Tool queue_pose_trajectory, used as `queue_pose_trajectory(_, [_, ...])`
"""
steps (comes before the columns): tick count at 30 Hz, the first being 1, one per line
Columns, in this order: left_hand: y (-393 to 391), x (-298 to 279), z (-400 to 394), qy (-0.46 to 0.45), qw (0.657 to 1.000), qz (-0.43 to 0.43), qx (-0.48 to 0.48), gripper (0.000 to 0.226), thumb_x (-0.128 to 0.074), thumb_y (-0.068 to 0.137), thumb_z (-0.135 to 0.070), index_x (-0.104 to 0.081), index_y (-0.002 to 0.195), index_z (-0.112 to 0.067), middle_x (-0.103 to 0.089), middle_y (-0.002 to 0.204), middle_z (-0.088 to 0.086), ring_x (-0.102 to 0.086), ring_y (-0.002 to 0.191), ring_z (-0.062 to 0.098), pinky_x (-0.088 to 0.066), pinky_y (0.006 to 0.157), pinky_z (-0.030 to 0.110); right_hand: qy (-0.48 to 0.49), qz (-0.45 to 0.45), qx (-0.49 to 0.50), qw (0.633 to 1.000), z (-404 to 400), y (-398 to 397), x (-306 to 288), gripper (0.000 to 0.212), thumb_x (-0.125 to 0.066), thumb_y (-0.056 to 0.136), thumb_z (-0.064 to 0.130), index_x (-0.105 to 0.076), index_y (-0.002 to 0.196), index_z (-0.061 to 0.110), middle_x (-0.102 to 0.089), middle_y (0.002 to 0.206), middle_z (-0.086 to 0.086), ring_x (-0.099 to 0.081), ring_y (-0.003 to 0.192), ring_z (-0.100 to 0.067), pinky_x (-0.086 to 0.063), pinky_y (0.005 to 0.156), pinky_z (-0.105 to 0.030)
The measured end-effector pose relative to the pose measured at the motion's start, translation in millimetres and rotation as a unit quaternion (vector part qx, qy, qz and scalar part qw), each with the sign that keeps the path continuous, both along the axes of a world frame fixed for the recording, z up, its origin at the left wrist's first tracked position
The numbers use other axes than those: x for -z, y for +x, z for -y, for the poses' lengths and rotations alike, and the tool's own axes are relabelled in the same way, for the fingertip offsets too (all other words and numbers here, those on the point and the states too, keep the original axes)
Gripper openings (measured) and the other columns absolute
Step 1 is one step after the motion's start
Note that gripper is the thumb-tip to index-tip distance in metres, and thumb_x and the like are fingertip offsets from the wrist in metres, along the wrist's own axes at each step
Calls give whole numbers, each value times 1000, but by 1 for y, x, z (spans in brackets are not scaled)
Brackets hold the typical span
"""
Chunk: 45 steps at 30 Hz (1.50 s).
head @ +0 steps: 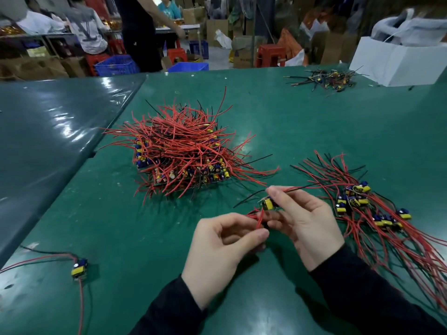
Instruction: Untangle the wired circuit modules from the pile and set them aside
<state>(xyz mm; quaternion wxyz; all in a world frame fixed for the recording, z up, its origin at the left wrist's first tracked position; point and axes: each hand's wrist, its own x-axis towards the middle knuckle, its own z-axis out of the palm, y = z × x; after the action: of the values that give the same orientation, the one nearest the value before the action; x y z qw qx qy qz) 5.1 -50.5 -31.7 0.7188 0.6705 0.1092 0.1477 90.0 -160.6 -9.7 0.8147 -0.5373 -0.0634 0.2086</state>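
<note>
Person seated at green table (302, 117), both sleeves black. Right hand (307, 221) pinches a single circuit module (269, 203) by its yellow block, thumb and forefinger closed on it, held just above the tabletop. Left hand (217, 247) grips that module's red leads (258, 220) between thumb and curled fingers, directly below the module. A black lead trails left from the module, another wire runs right past the right forefinger. Main tangled pile (181, 151) sits beyond the hands, mid-table, red wires bristling outward, boards stacked underneath. Sorted group (367, 204) lies right of the right hand, wires fanned toward the near edge. One lone module (79, 268) rests far left. Small cluster of wired parts (326, 79) by a white box (396, 61) at far right.
</note>
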Motion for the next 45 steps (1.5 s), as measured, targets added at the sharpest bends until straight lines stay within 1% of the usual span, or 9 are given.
queue_pose_trajectory(7, [0, -3, -2, -22, 999, -29, 25, 6, -60, 86, -2, -65, 82, 0, -62, 58, 10, -61, 46, 20, -49, 45, 23, -40, 107, -41, 993, 2, 1, 4, 26, -76, 52, 32, -74, 74, 18, -67, 65, 0, -62, 53, -12, -46, 45, -18])
queue_pose_trajectory(17, [-1, -6, -14, -29, 997, -63, 25, 21, -65, 83, 0, -70, 65, -10, -58, 57, 7, -55, 47, 15, -48, 43, 23, -75, 181, -91, 976, 3, 5, 6, 16, -69, 67, 25, -77, 80, 22, -70, 71, 1, -61, 65, -10, -45, 52, -15])
queue_pose_trajectory(20, [0, -2, -17, 63, 996, -58, -14, 24, -66, 83, -2, -67, 62, -13, -54, 54, 2, -50, 48, 12, -46, 42, 25, -88, 199, -91, 972, 3, 4, 7, 16, -68, 68, 23, -76, 81, 21, -69, 70, 0, -60, 63, -12, -44, 52, -14])
queue_pose_trajectory(23, [0, 2, -21, 241, 968, -22, -59, 17, -72, 81, -11, -67, 64, -15, -61, 57, 2, -51, 56, 11, -48, 57, 34, -106, 226, -87, 964, 3, 5, 9, 18, -68, 69, 23, -76, 84, 19, -68, 69, -2, -58, 60, -13, -42, 50, -14])
queue_pose_trajectory(26, [0, 0, -23, 233, 970, -26, -64, 16, -74, 79, -19, -68, 64, -16, -58, 55, 0, -48, 54, 10, -49, 53, 37, -88, 220, -84, 968, 2, 7, 9, 17, -68, 69, 22, -76, 83, 19, -66, 66, -1, -57, 56, -11, -41, 49, -14])
queue_pose_trajectory(32, [1, -9, -32, 107, 991, -76, 1, 20, -67, 83, -2, -71, 68, -16, -58, 54, -5, -50, 52, 9, -50, 47, 24, -40, 163, -63, 984, 2, 8, 13, 29, -73, 62, 19, -75, 91, 15, -67, 71, -1, -59, 63, -7, -46, 54, -15])
queue_pose_trajectory(34, [0, -10, -34, 120, 991, -51, -9, 19, -68, 81, -1, -72, 69, -15, -60, 56, -1, -50, 52, 10, -48, 48, 24, -23, 135, -88, 987, 1, 6, 14, 39, -76, 56, 16, -72, 95, 9, -69, 72, 0, -62, 65, -8, -48, 58, -15])
queue_pose_trajectory(39, [-1, -11, -32, 170, 985, -25, -10, 14, -72, 79, -4, -74, 70, -14, -64, 58, -3, -52, 53, 5, -44, 52, 20, -71, 176, -98, 977, 3, 2, 12, 14, -77, 64, -3, -72, 77, 3, -66, 65, -7, -60, 60, -12, -48, 59, -16])
queue_pose_trajectory(45, [-1, -10, -32, 260, 965, -16, -13, 14, -73, 79, -6, -74, 72, -18, -69, 66, -3, -58, 61, 5, -47, 63, 21, -60, 160, -40, 984, 1, 1, 13, 12, -73, 68, -13, -66, 77, -8, -67, 61, -1, -60, 54, -8, -48, 56, -14])
